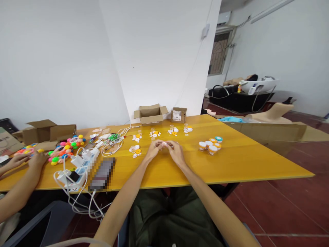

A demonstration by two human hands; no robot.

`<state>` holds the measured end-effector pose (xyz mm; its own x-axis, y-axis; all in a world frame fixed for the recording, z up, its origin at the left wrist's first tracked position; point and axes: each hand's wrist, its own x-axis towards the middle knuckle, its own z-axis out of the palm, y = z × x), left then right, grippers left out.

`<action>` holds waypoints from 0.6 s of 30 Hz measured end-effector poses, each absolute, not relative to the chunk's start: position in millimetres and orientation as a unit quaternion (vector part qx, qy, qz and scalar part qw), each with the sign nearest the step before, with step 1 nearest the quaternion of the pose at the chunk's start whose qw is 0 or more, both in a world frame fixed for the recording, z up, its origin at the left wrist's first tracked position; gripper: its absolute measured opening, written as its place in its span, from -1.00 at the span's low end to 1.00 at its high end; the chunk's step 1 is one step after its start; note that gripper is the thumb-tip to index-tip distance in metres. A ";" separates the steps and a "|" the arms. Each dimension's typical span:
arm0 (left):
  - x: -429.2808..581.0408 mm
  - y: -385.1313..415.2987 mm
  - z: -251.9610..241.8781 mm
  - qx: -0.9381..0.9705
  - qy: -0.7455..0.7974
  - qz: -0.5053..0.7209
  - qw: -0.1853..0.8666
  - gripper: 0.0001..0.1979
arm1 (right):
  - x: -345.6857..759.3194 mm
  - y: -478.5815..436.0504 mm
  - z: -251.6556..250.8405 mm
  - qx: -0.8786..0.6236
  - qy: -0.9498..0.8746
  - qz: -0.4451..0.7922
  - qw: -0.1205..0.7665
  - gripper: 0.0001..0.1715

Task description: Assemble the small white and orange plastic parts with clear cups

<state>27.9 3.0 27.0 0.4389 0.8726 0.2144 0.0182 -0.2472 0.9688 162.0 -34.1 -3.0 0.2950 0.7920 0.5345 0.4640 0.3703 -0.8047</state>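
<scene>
My left hand and my right hand meet above the yellow table. Between their fingertips is a small white piece with reddish marks, too small to name, pinched from both sides. Left of my hands lies a pile of small white and orange plastic parts. More such piles, with clear cups beside them, form a row behind my hands. To the right stands a group of small tubs with white, orange and teal lids.
An open cardboard box and a smaller box stand by the wall. Leftward are a power strip with white cables, a blurred-out phone and colourful balls. A co-worker's hands work at far left.
</scene>
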 end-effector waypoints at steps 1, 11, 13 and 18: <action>27.2 2.4 28.0 0.668 0.334 0.418 0.517 -0.67 | 161.8 -33.5 -3.4 -0.539 -0.576 0.142 0.598 -0.78; 26.7 2.5 28.8 0.651 0.341 0.424 0.529 -0.66 | 163.1 -27.4 -12.1 -0.548 -0.578 0.109 0.594 -0.71; 26.4 2.4 28.6 0.653 0.337 0.420 0.533 -0.66 | 164.5 -27.7 -12.8 -0.563 -0.586 0.091 0.575 -0.68; 25.6 2.9 28.4 0.655 0.325 0.413 0.543 -0.64 | 166.3 -28.6 -12.9 -0.589 -0.599 0.065 0.538 -0.65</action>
<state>25.6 2.9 28.4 0.4476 0.8740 0.1890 -0.0239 -0.1996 0.9796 166.3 -28.6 -12.9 0.2727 0.7765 0.5680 0.6357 0.2977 -0.7122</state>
